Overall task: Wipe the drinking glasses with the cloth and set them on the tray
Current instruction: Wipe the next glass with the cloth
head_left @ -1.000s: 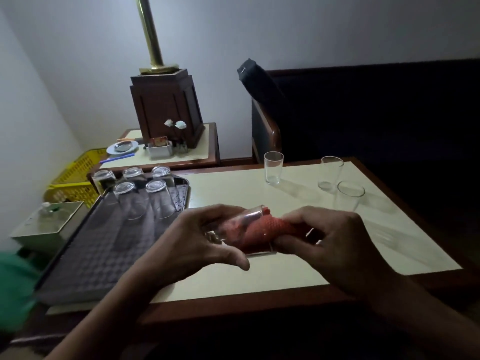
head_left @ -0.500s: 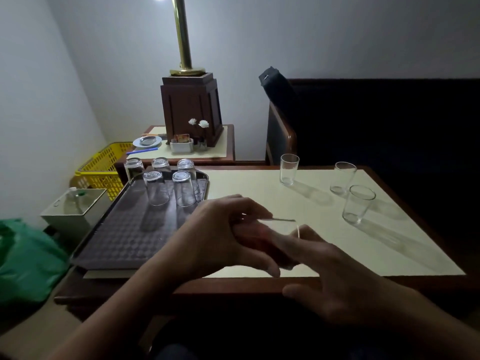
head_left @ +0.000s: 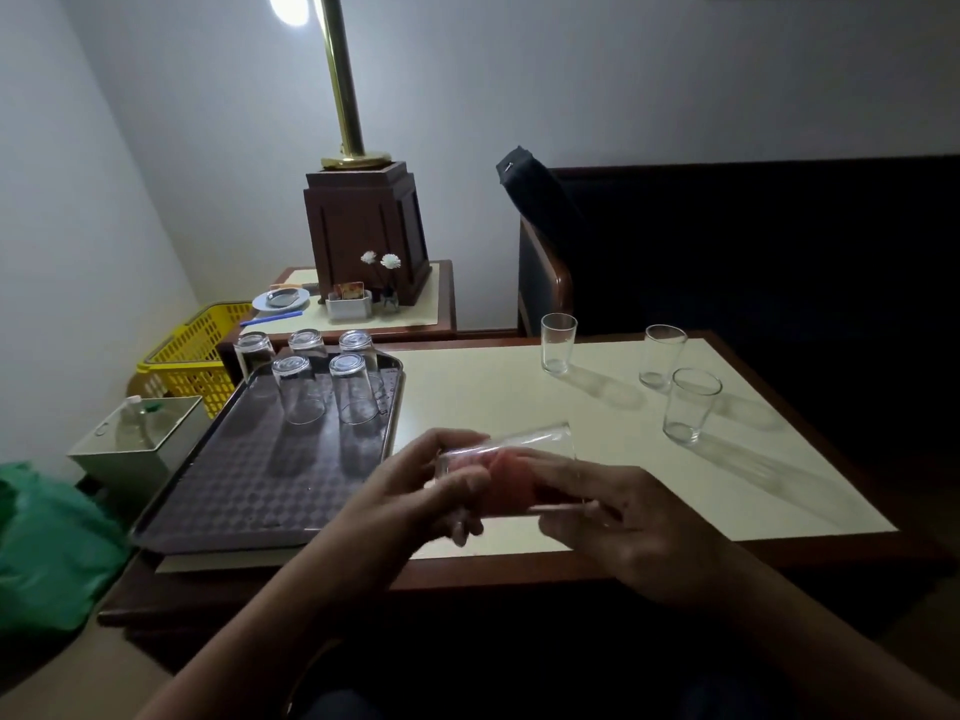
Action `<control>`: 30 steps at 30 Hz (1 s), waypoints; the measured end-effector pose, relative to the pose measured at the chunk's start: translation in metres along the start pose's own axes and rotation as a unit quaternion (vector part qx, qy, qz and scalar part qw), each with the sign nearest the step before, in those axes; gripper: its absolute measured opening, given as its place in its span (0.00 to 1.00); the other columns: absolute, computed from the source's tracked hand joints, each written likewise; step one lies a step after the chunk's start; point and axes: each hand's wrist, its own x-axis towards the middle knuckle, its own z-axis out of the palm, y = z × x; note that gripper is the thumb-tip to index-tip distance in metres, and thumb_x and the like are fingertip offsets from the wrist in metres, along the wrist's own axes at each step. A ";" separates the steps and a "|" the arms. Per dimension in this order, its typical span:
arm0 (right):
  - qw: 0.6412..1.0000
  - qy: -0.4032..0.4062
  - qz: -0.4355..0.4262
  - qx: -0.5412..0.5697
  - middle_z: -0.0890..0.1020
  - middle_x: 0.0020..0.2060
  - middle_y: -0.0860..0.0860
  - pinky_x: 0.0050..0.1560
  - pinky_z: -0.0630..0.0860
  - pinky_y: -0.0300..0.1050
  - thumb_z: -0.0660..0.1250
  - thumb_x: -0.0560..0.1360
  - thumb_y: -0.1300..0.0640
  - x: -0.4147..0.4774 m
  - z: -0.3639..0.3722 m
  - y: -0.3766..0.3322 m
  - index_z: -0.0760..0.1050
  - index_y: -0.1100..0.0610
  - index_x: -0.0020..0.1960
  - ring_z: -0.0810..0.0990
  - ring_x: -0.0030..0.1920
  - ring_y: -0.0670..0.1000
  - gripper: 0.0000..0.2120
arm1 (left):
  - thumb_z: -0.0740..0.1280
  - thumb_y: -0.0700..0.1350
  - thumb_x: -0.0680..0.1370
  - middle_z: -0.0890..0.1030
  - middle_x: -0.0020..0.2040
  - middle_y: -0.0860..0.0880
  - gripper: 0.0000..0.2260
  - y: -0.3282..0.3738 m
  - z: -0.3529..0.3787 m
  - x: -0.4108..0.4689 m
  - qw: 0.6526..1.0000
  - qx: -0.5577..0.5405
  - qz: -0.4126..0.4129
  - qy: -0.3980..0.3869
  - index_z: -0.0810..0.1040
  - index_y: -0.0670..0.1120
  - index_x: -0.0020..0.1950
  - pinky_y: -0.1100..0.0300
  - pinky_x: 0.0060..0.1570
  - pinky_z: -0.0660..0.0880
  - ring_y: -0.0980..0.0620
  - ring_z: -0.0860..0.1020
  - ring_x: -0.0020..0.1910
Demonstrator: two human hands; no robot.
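A green bag (head_left: 47, 553) is lying at the far left, with a white box (head_left: 137, 439) and a yellow basket (head_left: 192, 356) sitting beyond it. The tray (head_left: 234, 491) is resting on the left end of the table (head_left: 467, 397) and is carrying five upturned glasses (head_left: 300, 389) at its far end. Just right of the tray's near corner, the left hand (head_left: 415, 506) is curling its fingers and thumb round the base end of the held glass (head_left: 524, 449), which is lying sideways in the air above the table's near edge. The red cloth (head_left: 511, 485) is sitting inside it. The right hand (head_left: 623, 527) is reaching into the mouth and, though blurred, seems to be pinching the cloth. Further right, three upright glasses (head_left: 691, 405) are standing on the table, well apart from the tray.
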 end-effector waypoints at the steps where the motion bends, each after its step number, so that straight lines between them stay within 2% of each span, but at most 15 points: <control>1: 0.998 -0.024 0.020 0.055 0.81 0.69 0.38 0.70 0.75 0.49 0.66 0.85 0.60 0.000 0.001 -0.002 0.76 0.40 0.74 0.77 0.72 0.43 0.22 | 0.75 0.40 0.75 0.83 0.54 0.42 0.18 -0.001 0.000 -0.001 0.996 0.066 0.057 0.018 0.80 0.46 0.64 0.56 0.46 0.82 0.49 0.83 0.46; 4: 0.948 -0.050 0.100 0.297 0.82 0.69 0.47 0.64 0.81 0.58 0.62 0.86 0.57 0.002 0.006 -0.004 0.79 0.45 0.72 0.78 0.72 0.50 0.18 | 0.81 0.39 0.69 0.80 0.62 0.51 0.25 -0.005 -0.005 -0.003 0.938 0.270 0.209 0.055 0.83 0.52 0.64 0.55 0.54 0.82 0.48 0.81 0.61; 6: 0.933 -0.036 0.110 0.342 0.83 0.68 0.51 0.63 0.81 0.57 0.61 0.86 0.57 0.003 0.008 -0.004 0.81 0.48 0.70 0.79 0.72 0.52 0.17 | 0.81 0.42 0.69 0.79 0.65 0.53 0.28 -0.011 -0.006 -0.006 0.930 0.296 0.211 0.062 0.80 0.55 0.67 0.56 0.55 0.82 0.48 0.80 0.63; 8: 0.961 -0.016 0.066 0.268 0.83 0.68 0.48 0.70 0.78 0.55 0.62 0.86 0.61 0.002 0.009 -0.003 0.82 0.45 0.69 0.79 0.72 0.51 0.18 | 0.80 0.44 0.71 0.80 0.64 0.47 0.30 -0.011 -0.004 -0.011 0.986 0.138 0.083 0.044 0.76 0.58 0.71 0.52 0.52 0.83 0.45 0.84 0.56; 9: 0.978 -0.008 0.034 0.205 0.83 0.69 0.45 0.72 0.75 0.52 0.63 0.85 0.64 0.001 0.008 -0.004 0.82 0.45 0.70 0.78 0.73 0.49 0.20 | 0.78 0.47 0.75 0.81 0.62 0.42 0.27 -0.010 -0.002 -0.013 0.999 0.033 0.005 0.009 0.75 0.56 0.72 0.53 0.46 0.84 0.44 0.85 0.49; 11: 0.996 -0.008 -0.017 0.092 0.80 0.70 0.40 0.74 0.73 0.48 0.65 0.83 0.68 0.001 0.011 -0.005 0.80 0.46 0.71 0.76 0.74 0.45 0.23 | 0.69 0.54 0.79 0.83 0.53 0.37 0.23 -0.010 0.002 -0.014 0.991 -0.105 -0.081 -0.031 0.76 0.45 0.70 0.58 0.34 0.79 0.43 0.82 0.37; 13: 0.998 -0.016 -0.020 0.057 0.80 0.70 0.39 0.74 0.72 0.47 0.65 0.84 0.67 0.001 0.014 -0.001 0.78 0.44 0.73 0.76 0.74 0.44 0.24 | 0.66 0.54 0.79 0.82 0.48 0.37 0.23 -0.014 0.001 -0.014 0.991 -0.114 -0.072 -0.021 0.76 0.39 0.67 0.60 0.31 0.74 0.44 0.78 0.34; 15: 0.992 -0.039 0.038 0.118 0.82 0.68 0.40 0.74 0.73 0.51 0.64 0.86 0.59 0.002 0.016 0.000 0.77 0.40 0.73 0.78 0.71 0.45 0.21 | 0.72 0.50 0.78 0.83 0.48 0.40 0.18 -0.014 -0.002 -0.016 0.999 -0.029 -0.019 -0.001 0.77 0.43 0.64 0.59 0.37 0.77 0.46 0.81 0.38; 18: 0.942 -0.077 0.129 0.301 0.81 0.70 0.48 0.73 0.75 0.63 0.61 0.86 0.47 0.005 0.014 0.003 0.79 0.44 0.72 0.78 0.73 0.53 0.17 | 0.78 0.36 0.73 0.82 0.61 0.48 0.24 -0.014 -0.010 -0.019 0.981 0.158 0.110 0.004 0.77 0.50 0.66 0.52 0.54 0.82 0.48 0.84 0.57; 20: 0.936 -0.061 0.137 0.319 0.82 0.70 0.51 0.73 0.75 0.65 0.60 0.87 0.46 0.007 0.013 0.008 0.79 0.50 0.73 0.78 0.73 0.54 0.19 | 0.78 0.32 0.72 0.79 0.66 0.53 0.28 -0.018 -0.010 -0.017 0.962 0.222 0.159 0.017 0.78 0.54 0.66 0.48 0.58 0.82 0.47 0.81 0.64; 21: 0.944 -0.043 0.123 0.302 0.82 0.69 0.50 0.74 0.74 0.63 0.59 0.86 0.48 0.006 0.014 0.010 0.79 0.51 0.73 0.78 0.72 0.52 0.19 | 0.78 0.32 0.72 0.78 0.67 0.53 0.29 -0.020 -0.008 -0.017 0.965 0.211 0.153 0.016 0.77 0.55 0.67 0.48 0.58 0.82 0.47 0.81 0.64; 23: 0.970 -0.002 0.068 0.233 0.82 0.69 0.45 0.75 0.74 0.54 0.60 0.85 0.51 0.004 0.016 0.011 0.79 0.50 0.72 0.78 0.73 0.48 0.18 | 0.76 0.37 0.76 0.80 0.65 0.48 0.29 -0.019 -0.006 -0.014 0.994 0.090 0.064 0.004 0.73 0.56 0.73 0.52 0.53 0.83 0.44 0.85 0.56; 26: 0.995 0.005 -0.002 0.104 0.79 0.71 0.36 0.74 0.69 0.35 0.64 0.82 0.55 0.001 0.019 0.011 0.79 0.46 0.70 0.73 0.75 0.40 0.18 | 0.71 0.51 0.81 0.80 0.61 0.33 0.21 -0.015 -0.004 -0.014 0.986 -0.145 -0.084 -0.017 0.74 0.45 0.71 0.55 0.39 0.81 0.41 0.83 0.41; 28: 0.995 -0.015 0.008 0.094 0.79 0.71 0.35 0.75 0.70 0.38 0.66 0.82 0.57 -0.002 0.021 0.014 0.78 0.44 0.72 0.74 0.75 0.40 0.20 | 0.71 0.47 0.81 0.79 0.59 0.32 0.18 -0.018 -0.006 -0.012 0.987 -0.145 -0.065 0.003 0.76 0.41 0.68 0.55 0.41 0.82 0.42 0.82 0.41; 30: 0.984 -0.067 0.046 0.157 0.80 0.70 0.40 0.72 0.76 0.47 0.69 0.81 0.58 -0.002 0.018 0.011 0.76 0.42 0.74 0.78 0.72 0.45 0.23 | 0.73 0.39 0.78 0.80 0.58 0.35 0.16 -0.018 -0.009 -0.013 0.999 -0.041 0.019 0.028 0.78 0.41 0.65 0.53 0.48 0.82 0.41 0.82 0.45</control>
